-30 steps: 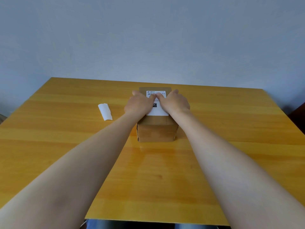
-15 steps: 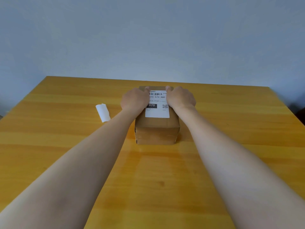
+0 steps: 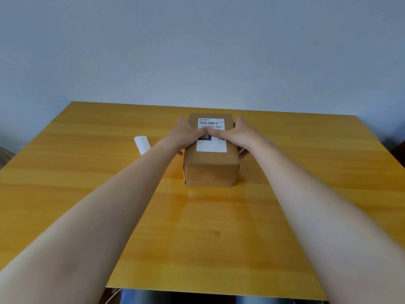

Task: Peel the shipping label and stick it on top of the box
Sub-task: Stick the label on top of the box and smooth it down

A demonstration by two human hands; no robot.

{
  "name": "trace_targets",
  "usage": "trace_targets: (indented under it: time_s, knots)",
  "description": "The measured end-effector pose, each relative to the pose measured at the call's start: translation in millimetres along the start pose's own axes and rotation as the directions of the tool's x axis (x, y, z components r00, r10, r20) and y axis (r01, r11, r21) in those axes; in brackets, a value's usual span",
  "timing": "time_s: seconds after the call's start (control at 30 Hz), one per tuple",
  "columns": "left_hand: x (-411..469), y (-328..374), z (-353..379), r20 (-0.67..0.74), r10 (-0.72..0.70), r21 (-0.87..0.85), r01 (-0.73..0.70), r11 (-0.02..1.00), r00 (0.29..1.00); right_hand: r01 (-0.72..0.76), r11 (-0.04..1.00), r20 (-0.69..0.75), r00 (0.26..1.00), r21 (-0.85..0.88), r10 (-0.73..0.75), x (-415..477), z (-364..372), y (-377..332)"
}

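A brown cardboard box [image 3: 210, 172] stands on the wooden table [image 3: 197, 233], a little beyond its middle. A white shipping label [image 3: 211, 146] with a barcode and black print lies flat on the box's top. My left hand [image 3: 185, 135] rests on the box's left top edge, its fingers reaching down the left side. My right hand [image 3: 239, 134] mirrors it on the right edge. Both thumbs press on the label and meet at its middle, hiding part of the print.
A curled strip of white backing paper [image 3: 142, 145] lies on the table just left of the box, partly behind my left forearm. A plain grey-blue wall rises behind the table's far edge. The near table edge runs along the bottom of the view.
My thumbs have slid from the label's far end towards me and inward, and now meet at its middle. The fingers have spread down the box's sides.
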State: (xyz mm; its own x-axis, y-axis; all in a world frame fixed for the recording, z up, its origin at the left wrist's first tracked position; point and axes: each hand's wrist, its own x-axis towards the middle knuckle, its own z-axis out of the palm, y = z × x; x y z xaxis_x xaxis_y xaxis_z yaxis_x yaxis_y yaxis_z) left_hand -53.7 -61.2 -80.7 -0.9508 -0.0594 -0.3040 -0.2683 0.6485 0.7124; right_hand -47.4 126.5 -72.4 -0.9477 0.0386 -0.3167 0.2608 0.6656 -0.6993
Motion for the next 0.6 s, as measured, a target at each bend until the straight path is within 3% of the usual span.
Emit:
trace_targets:
  time_s: [0.33, 0.6]
  knots:
    - [-10, -3, -24, 0.244, 0.078, 0.158, -0.119, 0.980, 0.967, 0.042, 0.998, 0.161, 0.986, -0.056, -0.033, -19, -15, 2]
    - [-15, -11, -29, 0.366, 0.119, 0.112, -0.170, 0.979, 0.923, 0.076, 0.994, 0.197, 0.979, -0.072, -0.061, -21, -16, 10]
